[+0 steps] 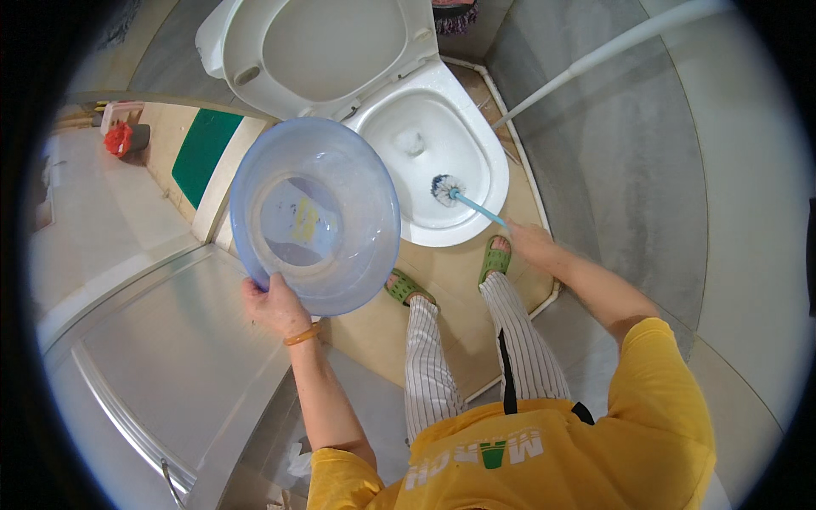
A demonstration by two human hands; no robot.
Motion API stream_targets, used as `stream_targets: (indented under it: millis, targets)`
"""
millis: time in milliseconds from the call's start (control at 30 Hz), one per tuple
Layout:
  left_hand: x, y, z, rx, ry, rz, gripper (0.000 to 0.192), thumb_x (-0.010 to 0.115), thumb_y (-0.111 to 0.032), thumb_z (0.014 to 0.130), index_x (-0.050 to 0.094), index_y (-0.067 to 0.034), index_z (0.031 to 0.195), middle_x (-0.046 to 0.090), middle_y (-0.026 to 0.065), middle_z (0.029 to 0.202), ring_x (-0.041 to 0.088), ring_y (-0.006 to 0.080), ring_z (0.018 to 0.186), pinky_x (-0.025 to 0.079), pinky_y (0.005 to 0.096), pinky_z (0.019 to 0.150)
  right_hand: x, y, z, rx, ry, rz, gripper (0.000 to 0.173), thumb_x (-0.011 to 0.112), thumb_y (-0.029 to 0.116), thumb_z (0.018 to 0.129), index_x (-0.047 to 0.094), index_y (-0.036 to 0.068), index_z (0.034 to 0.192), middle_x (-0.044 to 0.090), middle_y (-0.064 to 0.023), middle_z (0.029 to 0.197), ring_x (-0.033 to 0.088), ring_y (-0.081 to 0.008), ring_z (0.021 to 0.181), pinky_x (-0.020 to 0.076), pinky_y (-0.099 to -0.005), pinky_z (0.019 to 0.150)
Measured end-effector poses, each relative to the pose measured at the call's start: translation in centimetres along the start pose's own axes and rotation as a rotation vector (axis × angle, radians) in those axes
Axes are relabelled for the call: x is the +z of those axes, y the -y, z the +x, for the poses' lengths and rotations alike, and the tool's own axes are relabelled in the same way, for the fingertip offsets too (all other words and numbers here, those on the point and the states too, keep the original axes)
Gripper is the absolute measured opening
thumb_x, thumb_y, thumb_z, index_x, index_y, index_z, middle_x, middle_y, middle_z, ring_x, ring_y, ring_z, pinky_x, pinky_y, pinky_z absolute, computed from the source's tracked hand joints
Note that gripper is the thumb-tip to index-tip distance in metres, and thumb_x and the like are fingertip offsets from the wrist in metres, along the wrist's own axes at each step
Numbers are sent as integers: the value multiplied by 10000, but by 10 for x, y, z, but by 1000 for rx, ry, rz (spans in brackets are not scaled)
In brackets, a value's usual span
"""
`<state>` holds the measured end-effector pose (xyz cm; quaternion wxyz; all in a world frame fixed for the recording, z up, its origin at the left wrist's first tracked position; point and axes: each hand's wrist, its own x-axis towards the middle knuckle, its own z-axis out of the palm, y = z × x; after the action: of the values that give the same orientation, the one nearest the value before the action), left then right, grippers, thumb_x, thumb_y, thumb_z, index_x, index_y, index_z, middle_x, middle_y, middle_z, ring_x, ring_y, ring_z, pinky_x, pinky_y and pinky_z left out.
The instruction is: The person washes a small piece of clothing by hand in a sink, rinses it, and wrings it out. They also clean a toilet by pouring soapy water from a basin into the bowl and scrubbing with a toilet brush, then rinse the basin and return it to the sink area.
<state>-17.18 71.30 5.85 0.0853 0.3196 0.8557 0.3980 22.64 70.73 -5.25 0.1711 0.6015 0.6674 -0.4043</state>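
Observation:
My left hand (277,307) grips the rim of a translucent blue plastic basin (366,191), which is tilted so that its inside faces me; a little clear liquid seems to lie at its bottom. The basin hangs beside a white toilet bowl (446,233) and overlaps its left edge. My right hand (532,242) holds the light blue handle of a toilet brush (454,190). The brush's round white and dark bristle head is inside the bowl, near its front wall. The toilet seat and lid (252,38) are raised. Some foamy water shows at the bowl's drain.
A white pole (574,70) leans at the right, by the grey tiled wall (637,191). Left stand a glass door (146,331) with a metal handle and a raised sill (220,185), with a green mat (207,150) and a bin (137,137) beyond. My feet in green slippers (496,258) are before the toilet.

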Motion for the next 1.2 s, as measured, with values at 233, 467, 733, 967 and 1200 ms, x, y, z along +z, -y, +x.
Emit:
stream_targets:
  millis: [233, 467, 733, 967, 1200]
  targets:
    - [41, -39, -19, 259, 79, 97, 330, 543, -25, 677, 629, -30, 996, 615, 132, 740, 576, 250, 629, 461, 329, 623, 48, 48, 68, 15, 84, 282, 346, 432, 17, 793, 466, -89, 1121, 629, -243, 745, 644, -360, 655, 518, -463, 597]
    - [93, -61, -35, 466, 116, -19, 480, 507, 38, 682, 583, -14, 1153, 644, 136, 888, 587, 232, 671, 470, 302, 618, 4, 62, 110, 384, 132, 1063, 114, 434, -4, 779, 533, -44, 739, 530, -150, 540, 490, -240, 413, 340, -400, 342]
    - [89, -73, -11, 812, -68, -68, 464, 490, 112, 662, 569, -15, 1102, 635, 120, 1055, 571, 205, 679, 447, 259, 599, -56, 90, 113, 124, -34, 744, 158, 426, -5, 773, 557, -37, 854, 549, -131, 591, 552, -246, 502, 417, -386, 426]
    - [65, -64, 6, 941, -81, -92, 521, 474, 153, 658, 569, 40, 1157, 603, 130, 1189, 601, 199, 760, 466, 243, 651, -18, 77, 71, -166, -229, -89, 273, 499, 26, 759, 595, 37, 1014, 651, -175, 846, 639, -338, 843, 509, -457, 695]
    - [45, -54, 3, 912, -24, -52, 561, 441, 169, 640, 545, 57, 1180, 588, 149, 1207, 622, 257, 922, 476, 262, 769, -26, 33, 3, -54, -215, -204, 330, 508, 79, 813, 588, 60, 1132, 656, -162, 854, 635, -323, 865, 499, -427, 716]
